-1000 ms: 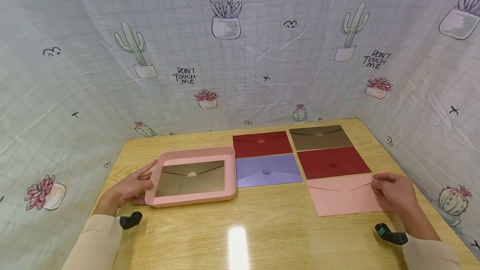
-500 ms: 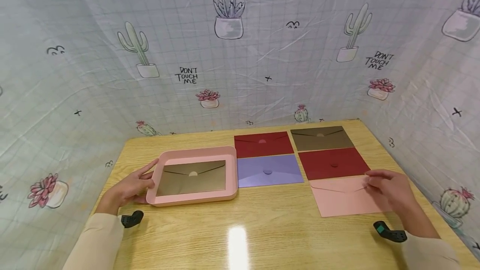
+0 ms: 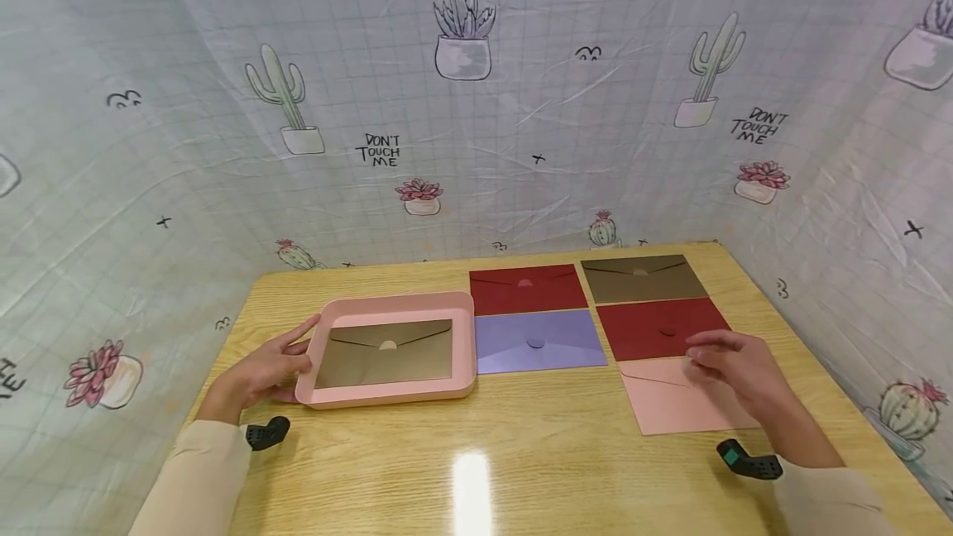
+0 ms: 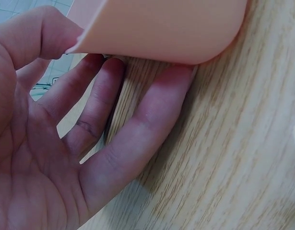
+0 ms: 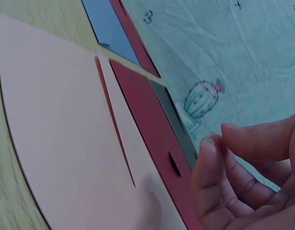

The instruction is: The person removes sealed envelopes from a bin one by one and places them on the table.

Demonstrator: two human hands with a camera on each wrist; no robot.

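Note:
My left hand (image 3: 262,370) grips the left side of a shallow pink tray (image 3: 395,397). In the left wrist view the thumb lies over the tray's rim, and fingers (image 4: 137,129) reach under its wall. A brown envelope (image 3: 387,369) lies flat in the tray. On the right, my right hand (image 3: 737,366) hovers over a pink envelope (image 3: 673,410) and hides part of it. The right wrist view shows thumb and forefinger (image 5: 209,163) loosely curled near each other, with nothing held. Just behind it lies a red envelope (image 3: 636,333).
A lavender envelope (image 3: 538,346) lies right of the tray, with a second red envelope (image 3: 524,292) behind it. Another brown envelope (image 3: 642,281) lies at the back right. Patterned cloth (image 3: 506,122) rises behind and beside the wooden table (image 3: 387,470).
My right hand has moved left from the pink envelope's right edge to above its middle. The left hand keeps its hold on the tray. The head view has shifted slightly.

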